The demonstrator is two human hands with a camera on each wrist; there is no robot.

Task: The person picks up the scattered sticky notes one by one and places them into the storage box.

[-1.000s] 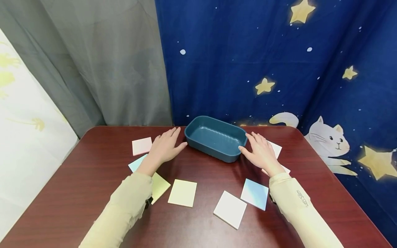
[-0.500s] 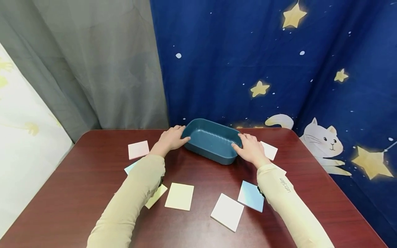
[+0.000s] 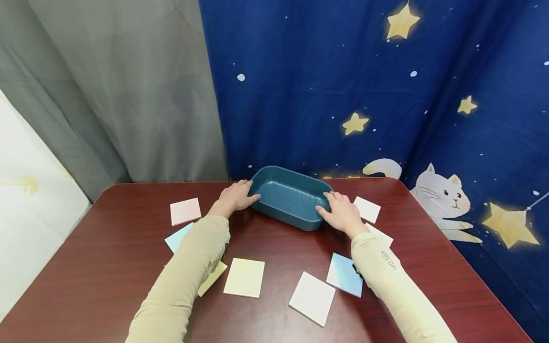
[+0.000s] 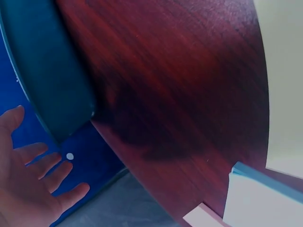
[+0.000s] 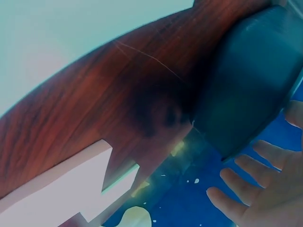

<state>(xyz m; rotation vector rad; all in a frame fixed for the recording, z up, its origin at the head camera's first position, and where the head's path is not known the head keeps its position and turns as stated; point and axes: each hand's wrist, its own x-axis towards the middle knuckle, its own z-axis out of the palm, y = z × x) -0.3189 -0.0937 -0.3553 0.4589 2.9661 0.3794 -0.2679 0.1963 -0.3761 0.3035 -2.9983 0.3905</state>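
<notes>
Nearest us, a white note pad (image 3: 312,298) lies turned askew on the reddish-brown, wood-grained worktop (image 3: 274,247), with a pale yellow note pad (image 3: 244,277) to its left and a sky-blue note pad (image 3: 345,275) close by its right corner. Reaching in from either side we see a left sleeve (image 3: 176,281) and a right sleeve (image 3: 396,281) of creased cream cloth; the left one partly covers a yellow-green note pad (image 3: 213,279). Farther in, an aqua note pad (image 3: 177,238) and a pink note pad (image 3: 186,211) lie on the left, a pale note pad (image 3: 380,235) and a smaller-looking white one on the right, all flat and squarish.

At the left end of a teal tub (image 3: 291,195) we find the left hand (image 3: 235,196), thumb well apart from the lightly bent, spread fingers. The right hand (image 3: 342,214) matches it at the right end, its fingers likewise parted. Both are at the rim, though we cannot tell whether they touch it. The tub, a smooth, glossy oblong with rounded corners, sits slightly angled near the far edge.

Behind it hang a softly folded grey curtain (image 3: 150,95) and a navy curtain (image 3: 291,85) printed with yellow stars.
</notes>
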